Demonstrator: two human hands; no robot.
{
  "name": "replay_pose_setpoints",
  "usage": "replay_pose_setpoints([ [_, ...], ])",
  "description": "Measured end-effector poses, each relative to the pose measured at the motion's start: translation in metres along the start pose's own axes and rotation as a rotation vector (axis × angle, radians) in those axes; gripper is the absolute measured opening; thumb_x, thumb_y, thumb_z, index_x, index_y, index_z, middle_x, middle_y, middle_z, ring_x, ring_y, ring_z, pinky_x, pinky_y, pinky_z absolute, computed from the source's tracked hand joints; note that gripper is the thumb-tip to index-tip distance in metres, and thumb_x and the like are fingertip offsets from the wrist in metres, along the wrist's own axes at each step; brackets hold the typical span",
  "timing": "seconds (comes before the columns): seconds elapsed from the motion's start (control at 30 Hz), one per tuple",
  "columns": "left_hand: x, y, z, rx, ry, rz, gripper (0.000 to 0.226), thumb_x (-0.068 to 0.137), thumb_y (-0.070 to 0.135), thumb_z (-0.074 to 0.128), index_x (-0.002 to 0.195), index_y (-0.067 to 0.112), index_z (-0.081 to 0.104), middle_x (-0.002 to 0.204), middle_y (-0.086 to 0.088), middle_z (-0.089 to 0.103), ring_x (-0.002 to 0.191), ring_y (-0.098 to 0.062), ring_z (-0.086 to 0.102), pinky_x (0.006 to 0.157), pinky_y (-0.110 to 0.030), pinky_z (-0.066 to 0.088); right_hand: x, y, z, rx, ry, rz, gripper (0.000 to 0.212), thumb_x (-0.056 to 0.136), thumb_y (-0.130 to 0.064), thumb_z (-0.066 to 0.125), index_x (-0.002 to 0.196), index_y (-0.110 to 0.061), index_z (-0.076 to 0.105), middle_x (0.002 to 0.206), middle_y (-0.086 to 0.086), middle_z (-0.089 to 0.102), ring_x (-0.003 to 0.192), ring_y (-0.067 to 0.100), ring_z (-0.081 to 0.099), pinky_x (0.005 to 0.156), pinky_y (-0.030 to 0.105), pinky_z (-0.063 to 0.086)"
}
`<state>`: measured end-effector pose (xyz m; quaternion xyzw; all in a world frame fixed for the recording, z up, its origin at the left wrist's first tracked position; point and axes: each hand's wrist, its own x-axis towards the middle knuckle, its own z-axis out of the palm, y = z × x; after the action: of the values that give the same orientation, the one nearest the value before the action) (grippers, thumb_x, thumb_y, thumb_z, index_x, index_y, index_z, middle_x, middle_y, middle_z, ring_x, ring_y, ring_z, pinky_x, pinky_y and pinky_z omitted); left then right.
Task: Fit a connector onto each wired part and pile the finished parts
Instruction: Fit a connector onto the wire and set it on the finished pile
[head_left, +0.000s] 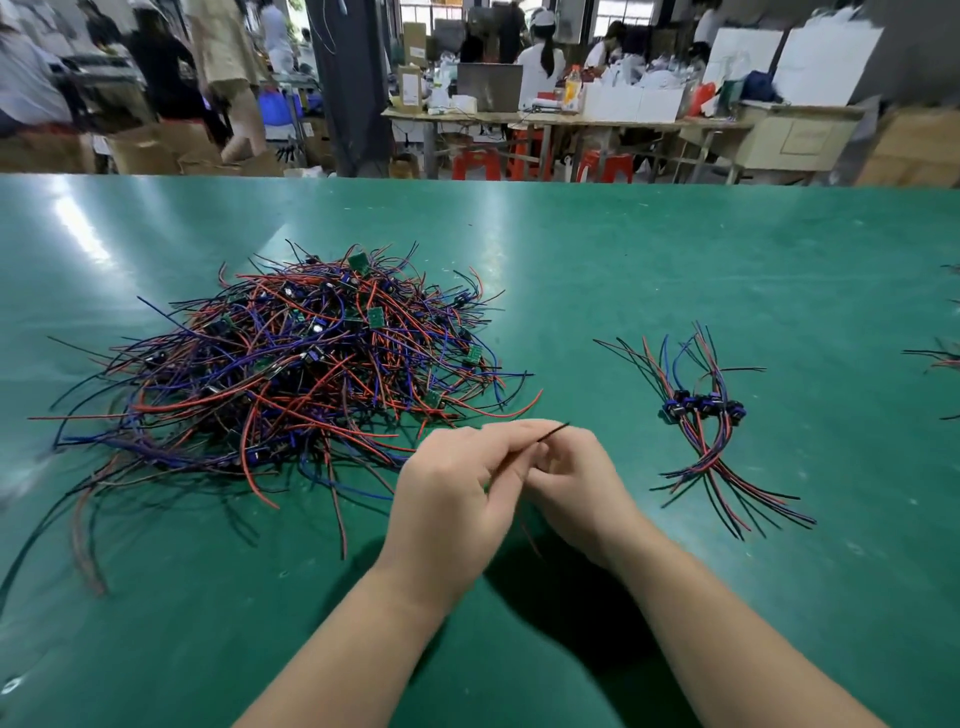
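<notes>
Here left hand (457, 499), right hand (576, 488) together pinch black wire (553, 432).

A tangled heap of wired parts (291, 364), red, blue and black leads with small green boards, sprawls on the green bench (623, 270). To its right, well apart, lies a neat bundle of connector-fitted parts (706, 410). A black wire (553, 432) juts out, pinched between left hand (452, 499) and right hand (576, 488).

Wire (555, 430): dark tip only; pinched by left hand (457, 499), rest buried between it and right hand (576, 486).
Contents of right hand's curled fingers: hidden.
Forearms: cut off by bottom edge.
Strands (937, 358): cut off by right edge.
Heap (291, 358): leftmost strands blurred; small green boards too small to read.
Bundle (701, 408): overlapping blue connectors, number not tellable.
Background people: blurred.
</notes>
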<state>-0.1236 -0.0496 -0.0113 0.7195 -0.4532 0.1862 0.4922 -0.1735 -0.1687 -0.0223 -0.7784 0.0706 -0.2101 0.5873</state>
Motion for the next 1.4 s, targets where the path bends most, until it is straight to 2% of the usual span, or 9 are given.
replay_pose_setpoints([
  [0.13,-0.001,0.005,-0.001,-0.186,0.018,0.043,0.024,0.088,0.022,0.064,0.111,0.028,0.068,0.104,0.015,0.069,0.089,-0.007,0.067,0.079,-0.029,0.054,-0.003,-0.002,-0.007,0.135,-0.049,0.034,0.018,0.070,-0.005,0.059,0.078,-0.016,0.070,0.078,-0.006,0.072,0.076,0.007,0.063,0.074,0.022,0.050],
  [0.2,0.001,0.003,-0.002,-0.236,0.060,-0.030,0.023,0.086,0.016,0.069,0.108,0.023,0.071,0.100,0.016,0.072,0.090,-0.003,0.068,0.082,-0.024,0.053,-0.004,-0.003,-0.013,0.171,-0.005,0.089,0.012,0.070,-0.014,0.074,0.081,-0.017,0.071,0.079,0.003,0.072,0.071,0.012,0.063,0.068,0.026,0.050],
  [0.37,0.013,-0.011,-0.015,-0.298,0.177,-0.323,0.013,0.080,0.014,0.076,0.081,0.027,0.072,0.079,0.016,0.072,0.071,0.002,0.066,0.070,-0.009,0.046,-0.001,-0.013,-0.033,0.574,0.182,0.262,0.017,0.075,-0.020,0.062,0.084,-0.007,0.069,0.075,0.010,0.072,0.054,0.016,0.067,0.047,0.020,0.052],
  [0.6,0.016,-0.013,-0.012,-0.560,0.091,-0.575,0.016,0.069,0.031,0.076,0.068,0.017,0.069,0.065,0.000,0.072,0.059,-0.006,0.063,0.063,-0.014,0.049,-0.005,-0.026,-0.048,0.824,0.140,0.283,0.020,0.077,-0.021,0.059,0.076,-0.016,0.078,0.076,0.007,0.072,0.056,0.006,0.065,0.050,0.014,0.052],
  [0.73,0.011,-0.007,-0.003,-0.603,-0.078,-0.564,0.012,0.086,0.019,0.066,0.078,0.011,0.071,0.073,-0.001,0.074,0.065,-0.005,0.067,0.065,-0.014,0.050,-0.007,-0.030,-0.049,0.976,0.026,0.341,0.021,0.069,-0.009,0.060,0.082,-0.008,0.078,0.086,0.013,0.073,0.068,0.012,0.071,0.055,0.018,0.055],
  [0.83,0.007,0.000,0.002,-0.649,-0.117,-0.525,0.017,0.088,0.031,0.066,0.096,0.016,0.070,0.090,-0.005,0.074,0.079,-0.018,0.070,0.070,-0.027,0.056,-0.009,-0.030,-0.046,1.096,-0.040,0.327,0.037,0.056,0.002,0.054,0.086,0.002,0.076,0.093,0.021,0.071,0.085,0.022,0.072,0.064,0.022,0.058],
  [0.97,0.000,0.000,0.005,-0.450,-0.100,-0.428,0.028,0.073,0.037,0.077,0.098,0.029,0.066,0.088,0.010,0.068,0.062,-0.016,0.063,0.063,-0.033,0.057,-0.008,-0.033,-0.034,1.052,-0.001,0.311,0.031,0.068,0.010,0.054,0.085,-0.002,0.077,0.092,0.018,0.072,0.088,0.019,0.072,0.066,0.018,0.056],
  [1.17,0.001,0.005,0.004,-0.623,-0.056,-0.550,0.036,0.073,0.022,0.078,0.098,0.035,0.056,0.073,0.010,0.067,0.052,-0.018,0.066,0.048,-0.025,0.052,-0.002,-0.033,-0.026,0.847,0.247,0.364,0.012,0.063,-0.005,0.066,0.061,-0.012,0.075,0.069,0.007,0.072,0.059,0.008,0.069,0.048,0.012,0.051],
  [1.4,0.005,0.010,0.000,-0.781,-0.103,-0.715,0.007,0.080,0.017,0.075,0.081,0.017,0.068,0.076,0.004,0.069,0.065,-0.014,0.068,0.046,-0.029,0.053,-0.004,-0.030,-0.028,0.607,0.302,0.287,0.008,0.057,-0.017,0.073,0.063,-0.020,0.075,0.062,0.000,0.068,0.046,0.006,0.058,0.046,0.012,0.044],
])
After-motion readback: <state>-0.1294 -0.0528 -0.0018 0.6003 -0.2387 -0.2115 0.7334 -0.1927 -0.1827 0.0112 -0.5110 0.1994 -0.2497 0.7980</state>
